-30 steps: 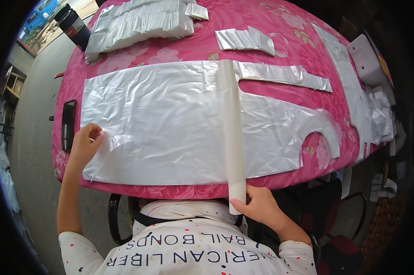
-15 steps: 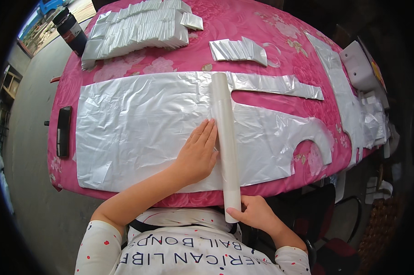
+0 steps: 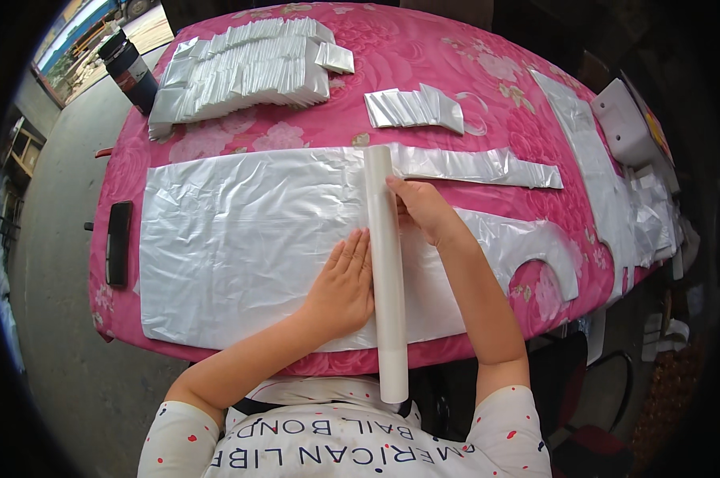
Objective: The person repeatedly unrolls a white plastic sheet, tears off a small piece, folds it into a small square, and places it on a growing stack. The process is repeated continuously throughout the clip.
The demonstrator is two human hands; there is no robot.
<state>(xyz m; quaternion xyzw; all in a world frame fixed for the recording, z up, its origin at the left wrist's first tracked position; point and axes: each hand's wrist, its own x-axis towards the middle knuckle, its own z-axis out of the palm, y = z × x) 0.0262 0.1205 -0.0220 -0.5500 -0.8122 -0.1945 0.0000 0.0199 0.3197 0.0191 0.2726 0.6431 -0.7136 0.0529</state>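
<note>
A thin white plastic sheet (image 3: 240, 247) with cut-out straps at its right lies flat. Across it, running toward my body, lies a long pale roll (image 3: 385, 279) whose near end sticks out past the table edge. My left hand (image 3: 344, 283) rests on the sheet, fingers stretched together, against the roll's left side. On the other side my right hand (image 3: 423, 209) is at the roll's far part, fingers curled with one fingertip touching its right edge. The curled fingers hide whatever may be between them.
Folded white plastic pieces are stacked in a large pile (image 3: 240, 76) and a small pile (image 3: 415, 109) along the far side. A black phone (image 3: 118, 243) lies at the left, a dark jar (image 3: 129, 73) far left. Another plastic sheet (image 3: 575, 143) and a white container (image 3: 623, 123) are right.
My right hand has left the roll's near end and moved away from me to its far part. My left hand stays beside the roll. The view has tilted slightly.
</note>
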